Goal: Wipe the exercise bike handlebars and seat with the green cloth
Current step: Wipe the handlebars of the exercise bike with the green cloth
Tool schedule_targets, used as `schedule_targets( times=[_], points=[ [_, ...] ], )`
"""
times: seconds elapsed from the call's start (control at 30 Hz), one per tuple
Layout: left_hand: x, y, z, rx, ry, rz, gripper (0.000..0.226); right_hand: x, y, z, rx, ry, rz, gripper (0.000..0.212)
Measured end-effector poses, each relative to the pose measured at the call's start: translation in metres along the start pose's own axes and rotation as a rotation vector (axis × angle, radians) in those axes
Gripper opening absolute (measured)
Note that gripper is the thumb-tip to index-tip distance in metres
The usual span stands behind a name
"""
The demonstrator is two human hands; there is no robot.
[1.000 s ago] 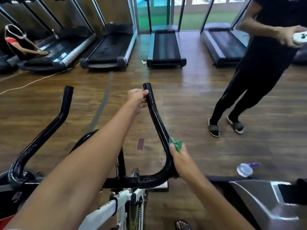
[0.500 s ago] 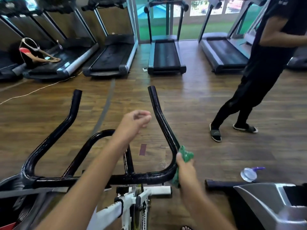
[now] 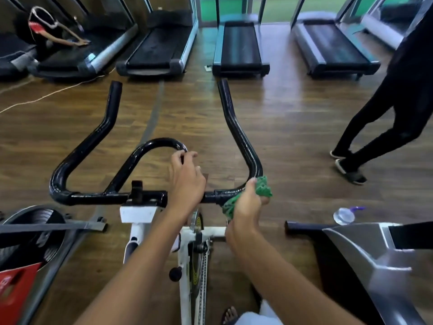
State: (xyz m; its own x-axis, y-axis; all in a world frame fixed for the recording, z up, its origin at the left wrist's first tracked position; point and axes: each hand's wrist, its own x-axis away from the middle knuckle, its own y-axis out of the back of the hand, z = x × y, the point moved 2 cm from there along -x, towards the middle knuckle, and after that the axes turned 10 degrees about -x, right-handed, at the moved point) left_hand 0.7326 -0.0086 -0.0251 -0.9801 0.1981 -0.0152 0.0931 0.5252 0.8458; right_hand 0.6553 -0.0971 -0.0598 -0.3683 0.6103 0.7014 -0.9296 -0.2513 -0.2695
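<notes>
The black handlebars (image 3: pixel 93 141) of a white exercise bike (image 3: pixel 138 214) fill the middle of the view, with two long horns and a centre loop. My right hand (image 3: pixel 246 207) grips the green cloth (image 3: pixel 263 190) and holds it against the lower bend of the right horn. My left hand (image 3: pixel 186 179) grips the right end of the centre loop, fingers curled round the bar. The seat is out of sight.
Several treadmills (image 3: pixel 239 43) line the far wall. A person in black (image 3: pixel 384 127) steps at the right. A clear spray bottle (image 3: pixel 344 215) lies on the wooden floor beside a grey machine (image 3: pixel 365 254). Another bike's flywheel (image 3: pixel 35 231) stands at the left.
My left hand let go of the tip of the right horn and came back to grip the centre loop. My right hand slid the cloth down the horn to its lower bend. The person walked right.
</notes>
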Motion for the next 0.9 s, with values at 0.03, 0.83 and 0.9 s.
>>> schedule_targets(
  times=[0.03,0.83,0.9],
  points=[
    [0.001,-0.001,0.000,0.006,-0.001,0.016,0.037,-0.006,0.000,0.005,-0.022,0.001,-0.010,0.057],
    [0.012,0.000,0.005,-0.076,-0.028,0.047,0.031,0.017,-0.005,0.002,-0.093,0.033,-0.043,0.062],
    [0.014,-0.002,0.004,-0.144,-0.048,0.033,0.030,0.027,-0.005,-0.007,-0.048,-0.008,-0.002,0.069]
  ],
)
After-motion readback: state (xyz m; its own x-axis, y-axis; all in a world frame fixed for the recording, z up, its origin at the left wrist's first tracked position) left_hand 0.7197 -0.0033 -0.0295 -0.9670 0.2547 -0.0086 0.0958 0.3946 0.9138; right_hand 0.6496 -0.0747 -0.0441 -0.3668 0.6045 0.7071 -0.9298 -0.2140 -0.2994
